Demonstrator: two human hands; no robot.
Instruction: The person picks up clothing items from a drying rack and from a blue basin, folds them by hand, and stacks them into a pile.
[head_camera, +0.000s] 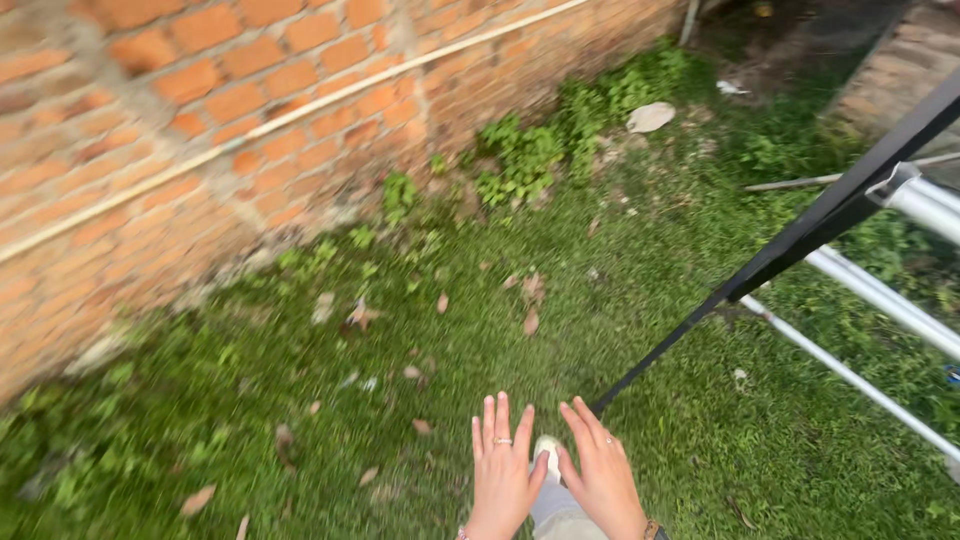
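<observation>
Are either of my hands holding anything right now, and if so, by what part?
Nothing is held. The left hand and right hand are both open, fingers spread, above the grass.

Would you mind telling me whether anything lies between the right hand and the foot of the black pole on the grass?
Nothing visible does. The right hand hangs open just below and left of the black pole, where its foot meets the grass; only bare grass separates them. The left hand is open beside it, holding nothing.
</observation>
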